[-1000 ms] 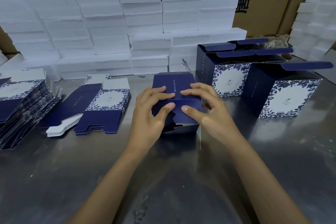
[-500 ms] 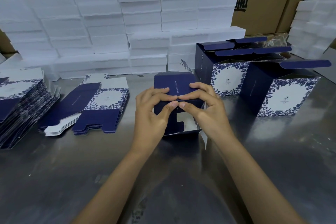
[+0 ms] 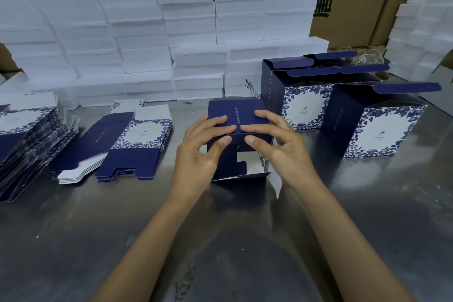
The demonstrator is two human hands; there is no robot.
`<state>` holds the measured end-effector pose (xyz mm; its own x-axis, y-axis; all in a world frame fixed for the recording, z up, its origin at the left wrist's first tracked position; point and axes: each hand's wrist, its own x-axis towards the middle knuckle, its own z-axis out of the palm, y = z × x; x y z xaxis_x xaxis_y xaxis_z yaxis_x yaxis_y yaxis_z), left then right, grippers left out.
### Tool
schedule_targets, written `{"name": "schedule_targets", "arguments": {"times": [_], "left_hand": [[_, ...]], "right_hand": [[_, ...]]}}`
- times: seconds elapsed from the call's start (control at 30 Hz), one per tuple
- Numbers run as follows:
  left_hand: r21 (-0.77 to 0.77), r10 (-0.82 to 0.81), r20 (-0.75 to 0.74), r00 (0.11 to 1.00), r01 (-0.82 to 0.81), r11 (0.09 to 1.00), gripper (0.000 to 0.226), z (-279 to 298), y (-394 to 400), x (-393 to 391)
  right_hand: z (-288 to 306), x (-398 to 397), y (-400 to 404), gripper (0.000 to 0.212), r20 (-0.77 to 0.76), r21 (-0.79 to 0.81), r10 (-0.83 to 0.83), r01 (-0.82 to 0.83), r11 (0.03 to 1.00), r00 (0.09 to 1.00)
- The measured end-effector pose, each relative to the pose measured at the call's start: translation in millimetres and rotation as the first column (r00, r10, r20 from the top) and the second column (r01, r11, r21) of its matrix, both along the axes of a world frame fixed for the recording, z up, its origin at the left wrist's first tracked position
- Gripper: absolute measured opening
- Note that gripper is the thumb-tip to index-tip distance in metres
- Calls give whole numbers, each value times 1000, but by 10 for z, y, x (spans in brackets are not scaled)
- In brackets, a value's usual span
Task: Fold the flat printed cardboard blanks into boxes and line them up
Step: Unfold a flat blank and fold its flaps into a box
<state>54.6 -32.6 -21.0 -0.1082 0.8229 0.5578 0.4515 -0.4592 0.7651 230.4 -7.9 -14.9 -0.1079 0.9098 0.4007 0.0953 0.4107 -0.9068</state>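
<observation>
A navy half-folded box lies on its side on the metal table, its open flapped end facing me. My left hand and my right hand both grip its near top edge, fingers on top and thumbs on the flap below. Two folded boxes with blue floral panels stand to the right, one behind and one nearer, lids open. A small pile of flat blanks lies left of my hands. A taller pile of blanks sits at the far left.
White foam blocks are stacked in a wall along the back of the table. Brown cartons with black print stand behind them. More foam rises at the right edge. Bare metal stretches in front of me.
My hands have shifted up to the box's top edge and my thumbs now press the near flap. The flapped end has opened wider, showing white inner card.
</observation>
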Motion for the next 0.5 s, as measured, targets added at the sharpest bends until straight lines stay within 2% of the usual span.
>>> {"name": "schedule_targets", "arguments": {"times": [0.07, 0.2, 0.3, 0.43, 0.5], "left_hand": [[-16, -28, 13, 1000, 28, 999, 21, 12, 4, -58], [-7, -45, 50, 998, 46, 999, 23, 32, -13, -57], [-9, -41, 34, 999, 41, 999, 23, 26, -16, -57], [93, 92, -92, 991, -84, 992, 24, -17, -31, -47], [204, 146, -236, 961, -98, 974, 22, -37, -46, -26]], "right_hand": [[-13, 42, 14, 26, -33, -18, 39, -39, 999, 999], [-30, 35, 35, 21, -72, -7, -1, 0, 1000, 997], [-41, 67, 50, 27, -66, -27, 32, -34, 999, 997], [-79, 73, 54, 41, -134, -65, 29, -38, 997, 991], [-83, 62, 59, 41, -106, -55, -9, 3, 998, 994]]}}
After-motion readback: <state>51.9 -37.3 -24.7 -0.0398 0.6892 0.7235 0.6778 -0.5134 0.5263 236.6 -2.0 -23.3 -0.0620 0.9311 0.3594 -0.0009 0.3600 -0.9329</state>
